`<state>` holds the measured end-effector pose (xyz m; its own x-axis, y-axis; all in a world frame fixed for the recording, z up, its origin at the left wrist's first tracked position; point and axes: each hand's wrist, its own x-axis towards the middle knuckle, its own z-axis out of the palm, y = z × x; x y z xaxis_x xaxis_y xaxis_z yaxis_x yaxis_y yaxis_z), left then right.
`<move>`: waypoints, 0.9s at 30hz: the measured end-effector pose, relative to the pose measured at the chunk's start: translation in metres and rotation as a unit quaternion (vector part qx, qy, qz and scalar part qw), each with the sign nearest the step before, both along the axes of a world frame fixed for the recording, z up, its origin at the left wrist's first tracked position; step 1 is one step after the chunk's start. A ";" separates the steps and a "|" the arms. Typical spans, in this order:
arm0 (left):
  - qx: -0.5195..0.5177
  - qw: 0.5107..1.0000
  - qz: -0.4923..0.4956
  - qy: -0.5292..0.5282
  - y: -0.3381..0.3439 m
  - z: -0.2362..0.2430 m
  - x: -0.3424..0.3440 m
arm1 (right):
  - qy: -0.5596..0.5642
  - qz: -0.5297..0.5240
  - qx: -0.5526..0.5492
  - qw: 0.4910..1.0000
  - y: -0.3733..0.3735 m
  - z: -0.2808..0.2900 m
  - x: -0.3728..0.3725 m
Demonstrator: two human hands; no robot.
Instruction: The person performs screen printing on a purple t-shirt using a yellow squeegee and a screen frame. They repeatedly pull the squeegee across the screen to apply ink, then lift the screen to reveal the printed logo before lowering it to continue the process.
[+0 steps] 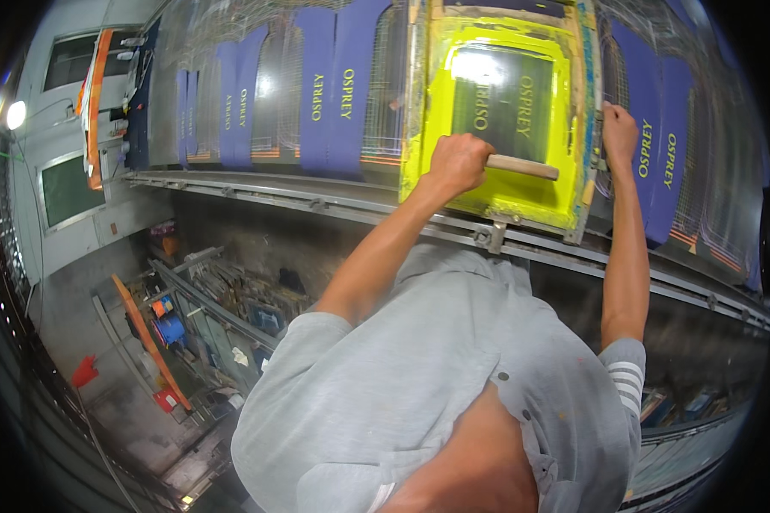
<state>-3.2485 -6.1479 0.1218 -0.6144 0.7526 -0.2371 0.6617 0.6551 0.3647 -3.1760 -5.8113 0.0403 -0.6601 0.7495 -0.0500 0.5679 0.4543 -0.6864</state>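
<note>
My left hand (460,162) is closed round the left end of a wooden-handled squeegee (524,167), which lies across the lower part of a screen printing frame (585,128). Bright yellow ink (436,111) coats the border of the mesh, and a dark window (505,103) with lettering shows in its middle. At the frame's right side, my right hand (620,137) has its fingers curled on the edge; the fingertips are partly hidden. Purple fabric pieces (329,85) printed with yellow lettering lie flat on the long table to the left, and another purple piece (650,128) lies to the right.
A metal rail (334,203) runs along the table's near edge, with a bracket (493,235) under the frame. Below on the left stand a rack of stored frames (261,299), an orange board (150,342) and a blue container (169,329). A wall with windows (73,190) rises at the far left.
</note>
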 end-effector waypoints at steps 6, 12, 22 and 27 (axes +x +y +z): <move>0.065 0.997 0.025 -0.018 -0.047 0.021 -0.021 | 0.071 -0.029 -0.039 0.996 -0.048 0.057 -0.022; 0.022 0.999 0.036 -0.017 -0.185 0.020 -0.097 | 0.135 0.004 -0.023 0.991 -0.192 0.022 -0.096; -0.027 1.000 0.002 0.005 -0.287 0.040 -0.160 | 0.111 -0.057 -0.072 0.990 -0.319 0.036 -0.156; -0.033 0.999 -0.003 -0.004 -0.291 0.035 -0.169 | 0.124 -0.056 -0.033 0.990 -0.328 0.017 -0.163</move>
